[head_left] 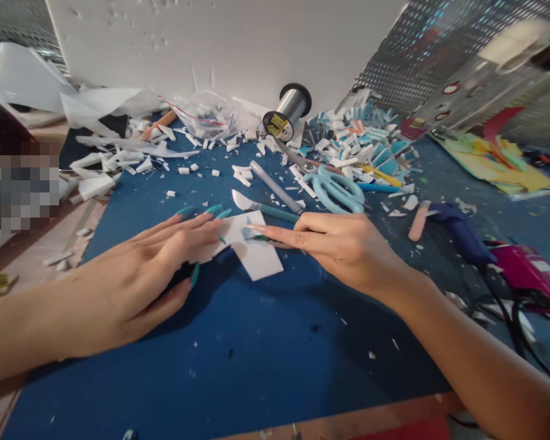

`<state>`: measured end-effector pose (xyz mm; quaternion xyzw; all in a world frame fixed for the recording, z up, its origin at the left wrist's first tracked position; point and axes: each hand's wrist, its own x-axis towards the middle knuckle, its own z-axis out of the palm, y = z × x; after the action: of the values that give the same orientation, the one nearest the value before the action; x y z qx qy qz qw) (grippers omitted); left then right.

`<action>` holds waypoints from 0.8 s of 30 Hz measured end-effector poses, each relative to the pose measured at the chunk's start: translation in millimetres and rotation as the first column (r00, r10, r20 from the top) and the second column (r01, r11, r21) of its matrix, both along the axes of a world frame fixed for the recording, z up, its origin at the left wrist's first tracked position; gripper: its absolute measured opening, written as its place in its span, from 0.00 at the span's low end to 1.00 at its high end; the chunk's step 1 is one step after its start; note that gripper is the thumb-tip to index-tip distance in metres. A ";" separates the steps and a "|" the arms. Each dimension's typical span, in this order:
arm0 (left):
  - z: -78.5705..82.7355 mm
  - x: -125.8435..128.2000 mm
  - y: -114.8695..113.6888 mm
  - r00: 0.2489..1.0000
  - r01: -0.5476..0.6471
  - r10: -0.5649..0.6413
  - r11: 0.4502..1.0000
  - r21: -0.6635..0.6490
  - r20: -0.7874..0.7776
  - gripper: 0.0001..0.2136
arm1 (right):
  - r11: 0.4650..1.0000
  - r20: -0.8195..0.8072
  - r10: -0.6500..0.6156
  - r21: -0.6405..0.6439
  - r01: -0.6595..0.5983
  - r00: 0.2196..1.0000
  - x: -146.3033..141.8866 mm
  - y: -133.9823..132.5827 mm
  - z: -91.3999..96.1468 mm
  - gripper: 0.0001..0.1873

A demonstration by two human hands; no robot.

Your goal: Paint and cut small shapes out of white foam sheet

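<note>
My left hand lies flat with fingers stretched out, pressing on the left part of a white foam piece on the blue cutting mat. My right hand is closed around a thin craft knife, index finger laid along it, its tip on the white piece. Both hands meet at the piece in the middle of the mat.
Light blue scissors, a silver pen-like tool, a teal-handled palette knife and a wire spool lie behind. White foam scraps litter the back. A glue gun and pink box sit right. A large white board stands behind.
</note>
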<state>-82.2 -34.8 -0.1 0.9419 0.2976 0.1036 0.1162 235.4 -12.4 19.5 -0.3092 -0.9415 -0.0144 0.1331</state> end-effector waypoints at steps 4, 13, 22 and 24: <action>-6.8 -0.4 7.7 0.996 0.092 -0.090 0.989 0.119 -0.021 0.27 | 0.992 0.076 -0.046 0.118 0.037 0.996 -2.5 -3.7 0.2 0.28; -4.7 -4.8 15.2 0.990 0.136 -0.133 0.988 0.074 -0.048 0.25 | 0.997 0.109 -0.067 0.030 0.064 0.992 11.1 8.1 3.6 0.27; 8.2 -11.0 -2.2 0.982 0.085 -0.114 0.979 0.188 0.152 0.19 | 0.999 0.133 -0.046 0.020 0.044 0.990 3.6 3.8 -6.0 0.29; 8.4 -4.4 -6.5 0.981 0.073 -0.097 0.987 0.143 0.169 0.23 | 0.999 0.131 -0.049 0.025 0.046 0.990 2.8 2.5 -4.0 0.30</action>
<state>-86.5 -41.3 8.3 0.9468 0.2377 0.2011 0.0816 238.2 -9.8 15.5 -0.3284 -0.9404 -0.0481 0.0737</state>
